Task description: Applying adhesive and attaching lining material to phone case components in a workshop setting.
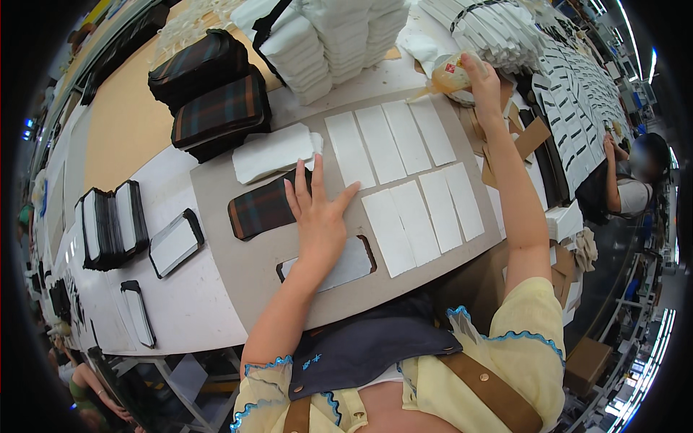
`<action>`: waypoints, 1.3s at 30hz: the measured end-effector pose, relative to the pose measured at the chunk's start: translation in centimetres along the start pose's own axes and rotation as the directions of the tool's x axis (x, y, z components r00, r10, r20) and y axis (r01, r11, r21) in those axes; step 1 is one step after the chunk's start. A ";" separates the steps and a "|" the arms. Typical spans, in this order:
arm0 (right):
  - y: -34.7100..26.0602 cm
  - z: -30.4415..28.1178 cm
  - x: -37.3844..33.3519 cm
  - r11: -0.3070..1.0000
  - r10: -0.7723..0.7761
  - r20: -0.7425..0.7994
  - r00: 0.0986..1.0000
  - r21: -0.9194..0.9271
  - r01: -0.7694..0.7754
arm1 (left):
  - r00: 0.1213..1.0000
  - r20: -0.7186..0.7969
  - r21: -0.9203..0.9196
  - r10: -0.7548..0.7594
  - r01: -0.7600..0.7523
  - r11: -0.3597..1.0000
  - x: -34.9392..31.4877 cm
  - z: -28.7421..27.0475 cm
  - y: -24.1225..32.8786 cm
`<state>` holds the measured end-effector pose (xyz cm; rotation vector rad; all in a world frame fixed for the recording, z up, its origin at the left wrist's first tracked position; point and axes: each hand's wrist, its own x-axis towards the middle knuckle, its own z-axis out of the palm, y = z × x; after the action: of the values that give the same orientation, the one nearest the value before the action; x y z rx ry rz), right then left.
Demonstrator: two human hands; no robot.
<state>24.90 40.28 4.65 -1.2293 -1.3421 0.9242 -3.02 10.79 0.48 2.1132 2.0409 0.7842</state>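
My right hand (pixel 485 83) is wrapped round a clear squeeze bottle (pixel 452 74) of yellowish liquid, probably glue. The bottle is tipped, its nozzle pointing left over the far end of the white strips (pixel 401 137). These lie side by side in two rows on a grey board (pixel 289 317). Spread fingers of my left hand (pixel 319 220) rest over the right end of a dark plaid fabric piece (pixel 260 208). Beyond their tips lies a small pile of white pads (pixel 273 153). Partly under my left wrist is a grey-white panel with dark edges (pixel 346 265).
Stacked plaid pieces (pixel 220 115) stand at the far left of the board, beside tall white stacks (pixel 336 50). Dark-edged panels (pixel 108 224) sit upright at left, with single ones (pixel 177 243) nearby. Cardboard scraps (pixel 533 138) lie at right. Another person (pixel 635 177) works beyond.
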 end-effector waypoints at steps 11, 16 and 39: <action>-1.5 -1.9 -2.6 0.976 -0.018 0.074 0.997 -0.216 0.034 | 1.000 -0.015 -0.004 0.011 -0.011 1.000 -0.1 0.3 -0.1; -2.1 -3.1 -5.3 0.978 0.009 0.080 0.997 -0.206 0.008 | 1.000 -0.013 0.000 0.018 -0.018 1.000 -0.2 0.2 0.0; 0.1 -1.2 -0.1 0.998 -0.058 -0.019 0.998 0.037 0.058 | 1.000 0.009 -0.005 0.000 0.000 1.000 -0.1 -0.1 0.1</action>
<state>26.11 40.09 4.67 -1.1618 -1.3336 0.8914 -2.95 10.67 0.60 2.1104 2.0331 0.7777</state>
